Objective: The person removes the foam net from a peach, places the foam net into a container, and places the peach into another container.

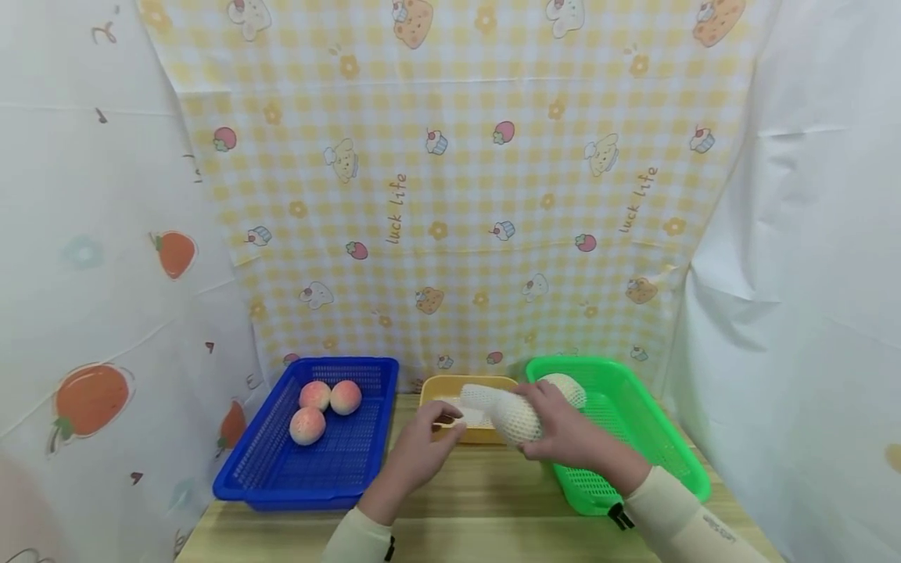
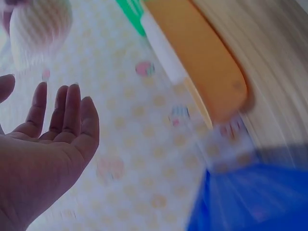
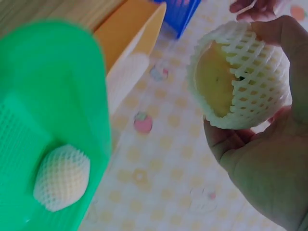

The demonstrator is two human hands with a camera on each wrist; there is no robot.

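Note:
A peach (image 3: 214,79) in a white foam net sleeve (image 1: 517,418) is gripped by my right hand (image 1: 566,430), thumb and fingers round its sides. In the head view the sleeve's loose end sticks out toward the left. The right wrist view shows the peach's yellowish surface through the sleeve's opening. My left hand (image 1: 420,450) is just left of the sleeve, palm up with loosely bent fingers (image 2: 65,113), and holds nothing. A gap separates it from the wrapped peach in the left wrist view.
Three pink peaches (image 1: 307,425) lie in a blue basket (image 1: 242,489) at left. Behind the hands stands a yellow-orange box (image 1: 432,385) with white foam netting (image 1: 450,407). The green basket (image 1: 693,477) at right contains another wrapped peach (image 3: 62,178). A patterned cloth (image 1: 464,195) hangs behind.

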